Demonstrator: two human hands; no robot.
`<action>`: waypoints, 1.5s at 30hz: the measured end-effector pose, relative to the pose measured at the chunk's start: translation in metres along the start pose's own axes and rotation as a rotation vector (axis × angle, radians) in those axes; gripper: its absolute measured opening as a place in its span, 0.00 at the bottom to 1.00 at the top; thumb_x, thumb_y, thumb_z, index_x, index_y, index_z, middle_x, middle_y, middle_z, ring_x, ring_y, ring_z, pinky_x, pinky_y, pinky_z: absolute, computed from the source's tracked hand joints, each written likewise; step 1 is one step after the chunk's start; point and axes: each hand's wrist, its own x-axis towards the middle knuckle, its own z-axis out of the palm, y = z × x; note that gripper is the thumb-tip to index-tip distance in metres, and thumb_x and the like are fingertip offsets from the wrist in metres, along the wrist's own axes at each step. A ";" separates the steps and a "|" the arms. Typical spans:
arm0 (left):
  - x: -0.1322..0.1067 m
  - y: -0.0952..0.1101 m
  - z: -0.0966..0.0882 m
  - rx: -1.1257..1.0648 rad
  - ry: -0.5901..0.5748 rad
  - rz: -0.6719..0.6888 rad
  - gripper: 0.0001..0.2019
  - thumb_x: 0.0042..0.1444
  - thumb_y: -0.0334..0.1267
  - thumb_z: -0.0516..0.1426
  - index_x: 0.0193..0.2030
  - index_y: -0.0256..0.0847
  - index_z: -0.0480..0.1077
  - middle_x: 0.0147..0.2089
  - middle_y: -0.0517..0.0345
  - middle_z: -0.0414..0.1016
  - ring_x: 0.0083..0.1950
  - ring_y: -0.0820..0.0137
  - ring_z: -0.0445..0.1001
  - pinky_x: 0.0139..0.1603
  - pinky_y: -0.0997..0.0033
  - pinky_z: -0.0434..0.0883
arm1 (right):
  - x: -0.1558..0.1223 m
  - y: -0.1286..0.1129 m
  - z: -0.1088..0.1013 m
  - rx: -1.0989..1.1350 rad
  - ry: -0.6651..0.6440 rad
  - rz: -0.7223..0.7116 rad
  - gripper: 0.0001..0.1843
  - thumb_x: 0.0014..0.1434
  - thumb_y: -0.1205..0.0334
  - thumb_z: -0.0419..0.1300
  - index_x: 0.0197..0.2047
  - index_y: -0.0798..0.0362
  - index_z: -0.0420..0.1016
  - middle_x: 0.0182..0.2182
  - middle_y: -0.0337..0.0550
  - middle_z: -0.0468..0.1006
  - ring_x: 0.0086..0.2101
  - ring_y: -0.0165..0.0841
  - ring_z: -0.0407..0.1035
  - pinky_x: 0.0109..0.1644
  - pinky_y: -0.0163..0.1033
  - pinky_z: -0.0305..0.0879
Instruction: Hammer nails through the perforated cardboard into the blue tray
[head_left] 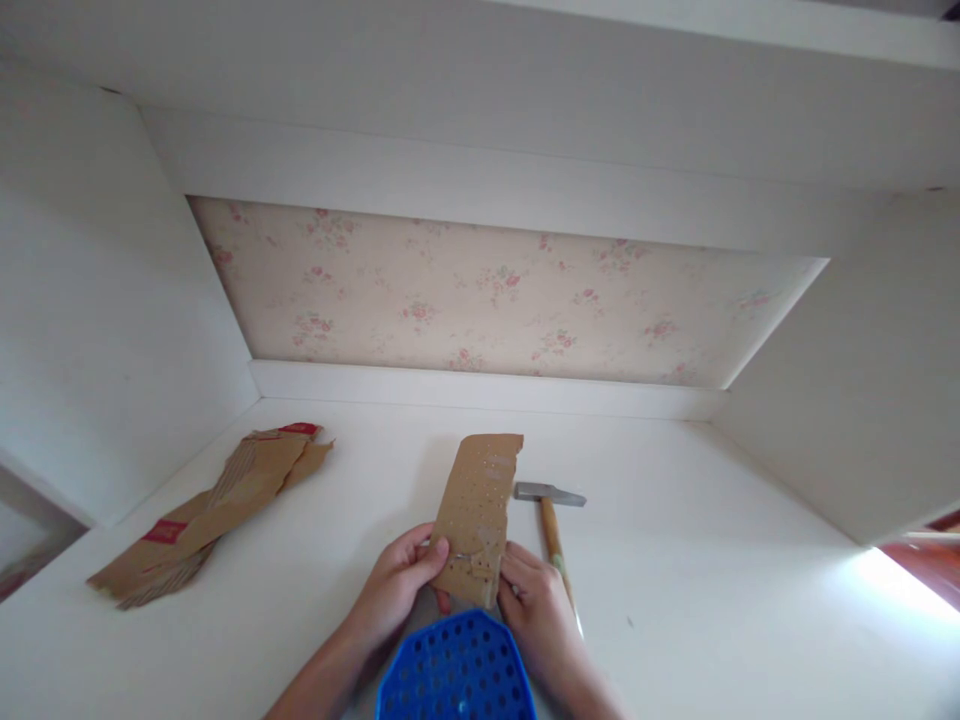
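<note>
Between my two hands a piece of brown cardboard [480,490] is held up at a tilt, dotted with small holes and torn along its right edge. My left hand [401,580] grips its lower left side, thumb on the front face. At the lower right edge, my right hand [536,600] pinches the cardboard with bent fingers. Close in front of me is a blue perforated plastic piece [457,670], cut off by the bottom of the view. A hammer [551,520] with a wooden handle lies just beyond my right hand, which hides part of the handle.
Torn brown cardboard [217,500] with red printed patches lies at the left on the white surface [675,580]. White side panels [97,280] and an overhead shelf [525,100] enclose the space. Floral wallpaper [465,290] shows at the back.
</note>
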 end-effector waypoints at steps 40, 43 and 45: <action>-0.001 0.007 0.005 0.044 0.083 0.022 0.27 0.45 0.57 0.69 0.42 0.35 0.78 0.30 0.55 0.79 0.22 0.73 0.71 0.19 0.75 0.67 | 0.004 -0.008 -0.006 -0.147 0.042 0.025 0.15 0.68 0.69 0.52 0.40 0.49 0.81 0.36 0.40 0.80 0.37 0.31 0.75 0.40 0.33 0.69; 0.001 0.008 0.007 0.073 0.048 0.020 0.28 0.44 0.59 0.69 0.41 0.35 0.78 0.28 0.56 0.78 0.20 0.74 0.69 0.19 0.75 0.67 | 0.004 -0.019 -0.006 0.116 -0.069 -0.028 0.20 0.64 0.76 0.53 0.37 0.46 0.83 0.41 0.38 0.82 0.43 0.31 0.74 0.46 0.33 0.70; 0.002 0.008 0.008 0.081 0.042 0.024 0.29 0.44 0.60 0.68 0.42 0.35 0.78 0.28 0.55 0.77 0.21 0.73 0.69 0.19 0.75 0.66 | 0.004 -0.021 -0.005 0.259 -0.100 -0.029 0.22 0.64 0.76 0.52 0.36 0.45 0.84 0.42 0.38 0.83 0.44 0.33 0.74 0.49 0.36 0.69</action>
